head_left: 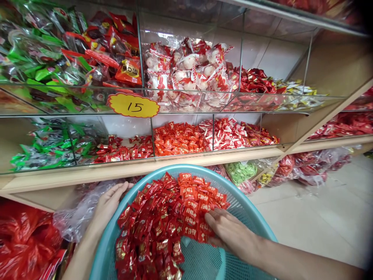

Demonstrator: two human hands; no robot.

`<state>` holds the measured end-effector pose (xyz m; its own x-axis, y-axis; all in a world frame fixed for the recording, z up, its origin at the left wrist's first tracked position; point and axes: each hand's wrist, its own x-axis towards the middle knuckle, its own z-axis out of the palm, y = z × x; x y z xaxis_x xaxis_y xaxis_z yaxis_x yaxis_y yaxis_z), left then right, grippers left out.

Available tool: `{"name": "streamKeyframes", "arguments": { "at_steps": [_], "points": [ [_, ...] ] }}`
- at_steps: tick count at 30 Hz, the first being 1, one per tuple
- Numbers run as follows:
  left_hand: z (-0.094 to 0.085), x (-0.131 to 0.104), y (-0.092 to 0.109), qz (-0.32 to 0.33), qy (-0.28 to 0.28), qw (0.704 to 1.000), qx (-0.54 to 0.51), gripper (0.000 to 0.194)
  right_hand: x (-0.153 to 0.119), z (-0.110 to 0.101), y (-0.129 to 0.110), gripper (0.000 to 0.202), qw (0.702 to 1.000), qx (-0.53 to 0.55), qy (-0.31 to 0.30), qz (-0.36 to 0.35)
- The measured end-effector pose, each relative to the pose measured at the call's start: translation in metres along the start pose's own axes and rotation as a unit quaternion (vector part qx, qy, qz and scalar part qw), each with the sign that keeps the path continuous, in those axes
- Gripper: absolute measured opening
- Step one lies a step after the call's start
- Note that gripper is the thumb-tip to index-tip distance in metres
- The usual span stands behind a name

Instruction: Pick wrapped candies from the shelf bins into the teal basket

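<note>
A turquoise mesh plastic basket (pixel 100 249) holds many small red-wrapped candies. Dark red and gold candies (pixel 145 225) fill its left side; brighter orange-red candies (pixel 194 194) lie toward the upper right. At the basket's far left rim is my left hand (pixel 112 196), its fingers fairly straight and laid against the rim, the thumb hidden. Inside the basket, my right hand (pixel 225 229) curls its fingers over the orange-red candies; its thumb and the undersides of the fingers are out of sight. Bare mesh shows at the basket's bottom, below my right hand.
Just beyond the basket stands a wooden shelf (pixel 204 157) with clear-fronted bins of wrapped candies and snacks. A yellow price tag (pixel 134 105) reads 15. Red plastic bags (pixel 26 237) sit at lower left; bagged candies (pixel 285 167) lie on the tiled floor under the shelf.
</note>
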<state>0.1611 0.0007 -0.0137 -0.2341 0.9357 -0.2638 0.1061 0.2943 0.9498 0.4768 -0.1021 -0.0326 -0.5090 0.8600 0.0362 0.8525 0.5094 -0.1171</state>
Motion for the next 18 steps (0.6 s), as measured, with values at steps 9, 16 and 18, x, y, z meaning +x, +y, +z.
{"name": "streamKeyframes", "arguments": {
  "at_steps": [9,16,18],
  "points": [
    [-0.004,0.004,-0.007,0.028,-0.020,0.999,0.005,0.042,0.114,-0.107,0.019,0.013,0.993,-0.030,0.098,-0.062],
    [-0.003,0.003,-0.006,0.015,-0.024,0.999,-0.035,0.038,0.227,-0.101,0.055,0.035,0.984,-0.155,0.059,-0.060],
    [-0.003,0.003,-0.005,0.014,-0.024,0.999,-0.042,0.038,0.240,-0.091,0.059,0.038,0.982,-0.169,0.042,-0.072]
  ]
}}
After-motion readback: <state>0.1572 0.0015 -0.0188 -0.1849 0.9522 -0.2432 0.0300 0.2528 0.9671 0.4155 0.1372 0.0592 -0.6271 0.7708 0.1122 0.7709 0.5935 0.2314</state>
